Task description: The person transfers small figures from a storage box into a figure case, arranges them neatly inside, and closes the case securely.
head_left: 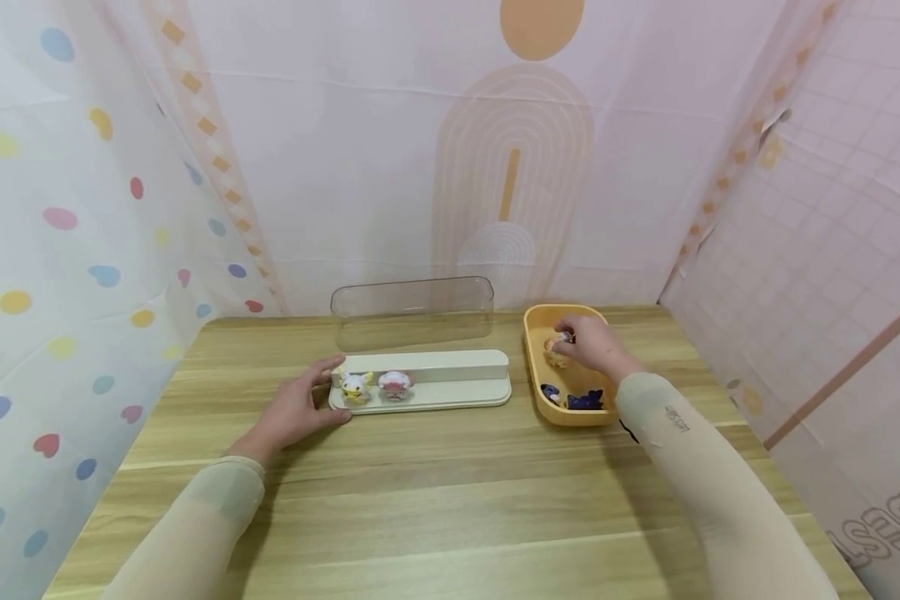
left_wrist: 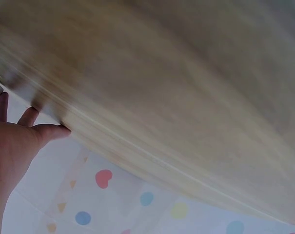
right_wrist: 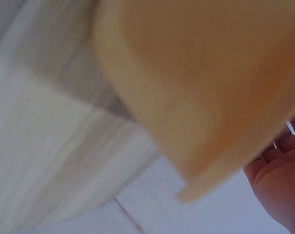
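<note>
Polka-dot curtain (head_left: 90,217): we saw it hanging on the far left.
Left hand (head_left: 294,410): we held the left end of the cream display base (head_left: 457,392), thumb at the front corner, fingers set wide at the back one.
White-and-yellow figurine (head_left: 356,388): we had it upright on the base, just beside that hand.
Pink-and-white figurine (head_left: 395,386): we saw it next along, also on the base, whose right part was bare.
Clear cover (head_left: 412,312): we saw it on the counter (head_left: 420,492), behind the base.
Yellow-orange tub (head_left: 573,377): we had it right of the base; two dark blue figurines (head_left: 585,401) lay at its near end.
Orange-and-white figurine (head_left: 553,354): we had it inside the tub, toward the far end.
Right hand (head_left: 598,343): we pinched that figurine in narrow fingers; the right wrist view hid the grip.
Grid-patterned curtain (head_left: 817,267): we saw it on the far right.
</note>
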Motion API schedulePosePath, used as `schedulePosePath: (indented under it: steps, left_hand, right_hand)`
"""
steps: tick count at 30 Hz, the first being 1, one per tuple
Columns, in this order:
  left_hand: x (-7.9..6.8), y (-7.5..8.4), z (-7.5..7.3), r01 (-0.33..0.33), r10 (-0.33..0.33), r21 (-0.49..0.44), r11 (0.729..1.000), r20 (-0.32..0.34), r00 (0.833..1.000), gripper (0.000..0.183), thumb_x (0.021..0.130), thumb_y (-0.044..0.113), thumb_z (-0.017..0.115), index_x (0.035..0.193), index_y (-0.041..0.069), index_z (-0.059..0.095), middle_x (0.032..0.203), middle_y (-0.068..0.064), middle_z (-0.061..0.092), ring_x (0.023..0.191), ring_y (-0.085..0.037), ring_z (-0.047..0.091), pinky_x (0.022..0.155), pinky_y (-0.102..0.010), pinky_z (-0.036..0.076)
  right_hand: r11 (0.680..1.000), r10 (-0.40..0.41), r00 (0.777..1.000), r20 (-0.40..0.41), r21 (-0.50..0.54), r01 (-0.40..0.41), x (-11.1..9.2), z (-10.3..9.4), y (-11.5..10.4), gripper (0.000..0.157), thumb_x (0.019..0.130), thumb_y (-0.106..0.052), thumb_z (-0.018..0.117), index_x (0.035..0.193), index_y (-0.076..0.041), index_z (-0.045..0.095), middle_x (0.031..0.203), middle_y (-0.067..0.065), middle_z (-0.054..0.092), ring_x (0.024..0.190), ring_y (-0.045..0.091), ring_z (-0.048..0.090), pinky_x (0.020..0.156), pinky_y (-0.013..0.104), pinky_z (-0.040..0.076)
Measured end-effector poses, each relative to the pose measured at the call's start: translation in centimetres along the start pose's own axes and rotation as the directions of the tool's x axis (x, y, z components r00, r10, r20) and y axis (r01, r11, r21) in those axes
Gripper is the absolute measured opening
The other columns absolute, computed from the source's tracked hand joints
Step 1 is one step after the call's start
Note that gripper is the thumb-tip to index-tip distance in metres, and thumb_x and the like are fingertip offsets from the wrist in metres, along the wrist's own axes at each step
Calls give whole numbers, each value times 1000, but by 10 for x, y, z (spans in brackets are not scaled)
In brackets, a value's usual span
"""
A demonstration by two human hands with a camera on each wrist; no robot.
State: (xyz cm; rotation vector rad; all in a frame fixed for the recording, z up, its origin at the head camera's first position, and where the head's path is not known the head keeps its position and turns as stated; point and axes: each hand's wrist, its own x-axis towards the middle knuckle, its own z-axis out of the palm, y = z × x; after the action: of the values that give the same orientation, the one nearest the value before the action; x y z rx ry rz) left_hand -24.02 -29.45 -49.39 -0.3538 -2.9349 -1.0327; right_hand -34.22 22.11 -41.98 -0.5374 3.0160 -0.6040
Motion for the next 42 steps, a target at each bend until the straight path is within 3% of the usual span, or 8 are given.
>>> schedulePosePath:
  steps: [8,19,27,42]
  left_hand:
    - [0,-3,1,1,-1,3,1000,-3,1000,98,86,35,92,166,23,36,149,-33,60,143,-57,52,119,-76,35]
    - [0,-4,2,8,-8,22,1000,-6,1000,99,86,34,92,166,23,35,149,-32,60,143,-57,51,118,-78,34]
    - [0,-1,1,7,-7,14,1000,0,1000,99,86,33,92,166,21,36,149,-33,60,143,-57,52,117,-78,35]
    - [0,0,1,23,-23,8,1000,5,1000,98,86,35,92,166,26,36,151,-32,59,144,-57,50,119,-79,32]
  right_hand:
    - [985,100,995,-24,147,-95,-6,9,9,58,102,-23,75,149,5,54,133,26,69,125,41,67,108,55,55]
    - [982,149,988,-36,118,-144,-14,17,16,62,95,-28,83,140,-3,49,120,21,71,110,35,70,96,51,58]
    - [971,193,980,-46,153,-184,-14,18,15,59,93,-30,85,132,-4,48,125,22,67,114,37,66,101,53,55]
    - [970,171,982,-80,188,-154,-17,19,15,53,90,-22,87,126,-3,52,122,23,67,110,37,66,97,51,56]
